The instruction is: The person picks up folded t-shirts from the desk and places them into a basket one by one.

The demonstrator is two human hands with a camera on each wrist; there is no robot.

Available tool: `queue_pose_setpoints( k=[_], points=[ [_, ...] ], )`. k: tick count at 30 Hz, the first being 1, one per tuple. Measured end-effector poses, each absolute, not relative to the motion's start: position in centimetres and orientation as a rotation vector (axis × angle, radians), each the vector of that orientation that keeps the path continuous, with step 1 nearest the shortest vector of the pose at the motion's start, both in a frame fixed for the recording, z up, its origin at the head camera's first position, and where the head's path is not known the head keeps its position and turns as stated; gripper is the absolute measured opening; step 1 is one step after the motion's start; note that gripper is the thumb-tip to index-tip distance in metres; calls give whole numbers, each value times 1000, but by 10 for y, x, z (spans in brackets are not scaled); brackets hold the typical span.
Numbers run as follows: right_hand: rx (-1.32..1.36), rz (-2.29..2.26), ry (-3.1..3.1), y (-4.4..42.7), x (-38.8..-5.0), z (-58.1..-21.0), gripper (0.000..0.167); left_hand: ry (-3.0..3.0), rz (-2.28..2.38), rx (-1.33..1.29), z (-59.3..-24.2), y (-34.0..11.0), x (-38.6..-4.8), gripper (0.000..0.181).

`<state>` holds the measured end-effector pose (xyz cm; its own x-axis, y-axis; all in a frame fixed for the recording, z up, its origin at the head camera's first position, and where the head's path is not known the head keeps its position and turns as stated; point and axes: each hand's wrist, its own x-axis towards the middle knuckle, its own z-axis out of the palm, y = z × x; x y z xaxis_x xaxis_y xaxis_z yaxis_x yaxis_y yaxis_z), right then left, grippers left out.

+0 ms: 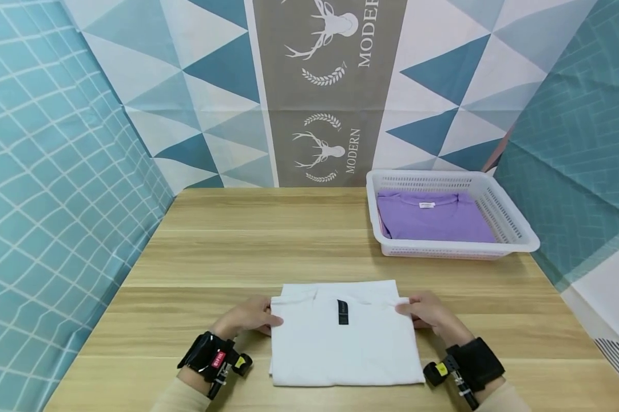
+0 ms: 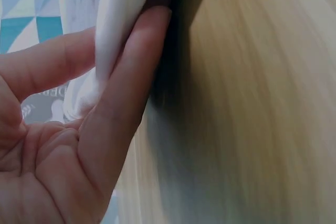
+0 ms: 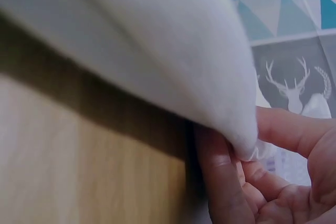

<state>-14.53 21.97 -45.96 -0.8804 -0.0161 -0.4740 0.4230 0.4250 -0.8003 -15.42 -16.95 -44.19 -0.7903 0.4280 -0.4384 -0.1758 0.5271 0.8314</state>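
A folded white T-shirt (image 1: 345, 349) with a black neck label (image 1: 342, 312) lies near the front of the table, its collar toward the far side. Behind its top edge a further white layer (image 1: 340, 289) shows. My left hand (image 1: 250, 316) pinches the shirt's left upper edge, thumb on top and fingers beneath. On the opposite edge my right hand (image 1: 429, 312) pinches the cloth in the same way. Both wrist views show the white fabric (image 2: 118, 19) (image 3: 184, 51) between thumb and fingers, a little above the wood.
A white plastic basket (image 1: 445, 248) stands at the table's back right with a folded purple shirt (image 1: 433, 217) inside. The wooden table (image 1: 227, 246) meets a patterned cloth wall (image 1: 217, 86) behind. Teal sheets hang at the left and right.
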Motion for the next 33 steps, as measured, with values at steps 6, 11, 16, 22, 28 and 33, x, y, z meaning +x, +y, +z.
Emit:
queue_pose_setpoints(
  k=[6,11,16,22,28,33],
  points=[
    [337,-1460,2248,229,-140,-458,17,2160,1232,220,-445,-161,-164,28],
    [321,-1473,2236,227,-142,-458,27,2205,1242,139,-450,-156,-169,28],
    [350,-1484,2244,221,-144,-461,24,2283,1239,26,-453,-148,-169,27],
    [355,-1500,2238,217,-146,-466,28,2307,1296,-36,-455,-139,-163,35],
    [315,-1539,2201,214,-145,-467,37,2249,1408,86,-455,-136,-161,38],
    [263,-1569,2174,212,-143,-468,40,2241,1425,34,-455,-136,-160,37]
  ],
)
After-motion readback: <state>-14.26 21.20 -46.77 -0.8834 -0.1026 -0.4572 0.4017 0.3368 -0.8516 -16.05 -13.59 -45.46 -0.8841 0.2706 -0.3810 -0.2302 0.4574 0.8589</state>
